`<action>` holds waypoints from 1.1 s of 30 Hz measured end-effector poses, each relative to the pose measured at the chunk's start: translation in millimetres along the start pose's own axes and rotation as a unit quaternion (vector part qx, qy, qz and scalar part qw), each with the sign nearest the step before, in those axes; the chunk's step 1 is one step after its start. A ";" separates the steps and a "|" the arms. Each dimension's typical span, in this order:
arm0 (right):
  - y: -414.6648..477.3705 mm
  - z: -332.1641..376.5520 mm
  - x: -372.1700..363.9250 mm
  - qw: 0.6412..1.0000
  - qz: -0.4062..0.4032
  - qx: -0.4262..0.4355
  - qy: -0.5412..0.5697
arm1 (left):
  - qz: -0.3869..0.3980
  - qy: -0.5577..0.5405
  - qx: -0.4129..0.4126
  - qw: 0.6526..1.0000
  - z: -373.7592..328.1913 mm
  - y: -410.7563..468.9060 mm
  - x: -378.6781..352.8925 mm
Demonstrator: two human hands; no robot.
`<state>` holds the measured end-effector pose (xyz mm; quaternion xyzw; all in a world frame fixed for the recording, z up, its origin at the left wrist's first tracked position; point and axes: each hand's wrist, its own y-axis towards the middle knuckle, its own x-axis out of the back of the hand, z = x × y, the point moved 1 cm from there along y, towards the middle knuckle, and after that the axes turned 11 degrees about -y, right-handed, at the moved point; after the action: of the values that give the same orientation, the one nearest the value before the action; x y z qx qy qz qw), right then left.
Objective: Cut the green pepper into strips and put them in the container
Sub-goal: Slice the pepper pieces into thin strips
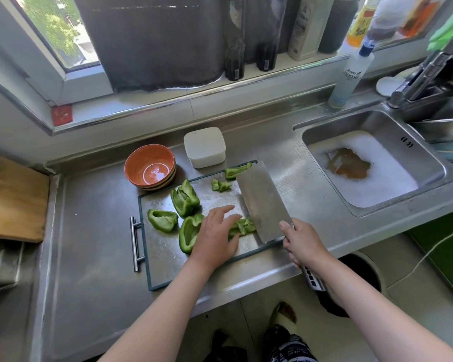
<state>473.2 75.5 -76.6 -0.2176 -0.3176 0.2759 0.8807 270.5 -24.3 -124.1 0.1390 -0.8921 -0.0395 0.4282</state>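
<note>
Large green pepper pieces (184, 199) lie on the steel cutting board (165, 254). Cut pepper strips (243, 226) lie bunched between my left hand (216, 239) and the cleaver (262, 202). My left hand rests flat, fingers spread, against the strips. My right hand (302, 242) grips the cleaver's handle, and the blade stands tilted on the board beside the strips. More small cut bits (221, 185) and a strip (237, 171) lie at the board's far edge. The white square container (204, 147) stands behind the board. I cannot tell whether it is lidded.
An orange bowl (151, 167) sits left of the container. A sink (364, 165) with foamy water is to the right, with a faucet (424, 74) and a soap bottle (351, 74). Bottles line the windowsill. A wooden board (13, 197) lies at far left.
</note>
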 end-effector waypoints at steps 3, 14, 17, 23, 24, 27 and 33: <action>0.2 3.9 10.4 1.000 -0.010 0.004 -0.012 | 0.015 0.059 -0.046 0.997 -6.8 4.3 -3.3; 10.3 2.6 21.0 0.997 -0.010 0.014 -0.080 | -0.016 0.138 -0.092 0.986 -8.5 14.9 -8.7; 13.7 4.9 23.3 0.996 -0.008 0.017 -0.084 | 0.002 0.092 -0.032 0.995 -8.3 21.6 -3.5; 25.5 16.8 37.9 0.997 -0.028 0.021 -0.069 | -0.068 -0.197 0.212 0.955 -18.3 60.7 19.4; 28.5 18.5 40.9 0.997 -0.031 0.020 -0.066 | -0.055 -0.208 0.234 0.948 -20.1 71.0 20.5; 37.9 21.4 49.3 0.998 -0.027 0.015 -0.061 | 0.051 -0.184 0.257 0.947 -23.1 97.5 14.9; 48.6 25.0 56.1 0.996 -0.014 0.034 -0.080 | 0.111 -0.122 0.246 0.955 -17.7 94.6 14.4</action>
<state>475.5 152.4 -61.5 -0.1599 -0.3805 0.2908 0.8632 255.4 63.2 -84.2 0.1346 -0.9295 0.2117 0.2703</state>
